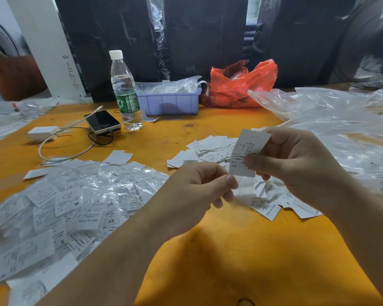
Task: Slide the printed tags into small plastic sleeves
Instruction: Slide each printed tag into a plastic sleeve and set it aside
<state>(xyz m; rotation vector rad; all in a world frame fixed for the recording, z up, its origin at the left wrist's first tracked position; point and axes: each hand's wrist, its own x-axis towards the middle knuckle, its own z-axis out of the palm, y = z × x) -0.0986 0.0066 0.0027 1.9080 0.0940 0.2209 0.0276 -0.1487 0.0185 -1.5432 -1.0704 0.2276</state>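
Observation:
My right hand (296,160) pinches a white printed tag (247,149) upright above the orange table (219,250). My left hand (199,191) pinches a small clear plastic sleeve (244,188) just below the tag's lower edge. Tag and sleeve nearly meet; whether the tag is inside the sleeve is unclear. Loose bare tags (210,151) lie scattered under and beyond my hands. A large heap of tags in clear sleeves (71,206) covers the table's left side.
A water bottle (125,91), a phone (103,121) with charger and cable (42,132), a purple bin (170,102) and a red plastic bag (239,85) stand at the back. Crumpled clear plastic (341,120) fills the right. A fan (372,47) is far right.

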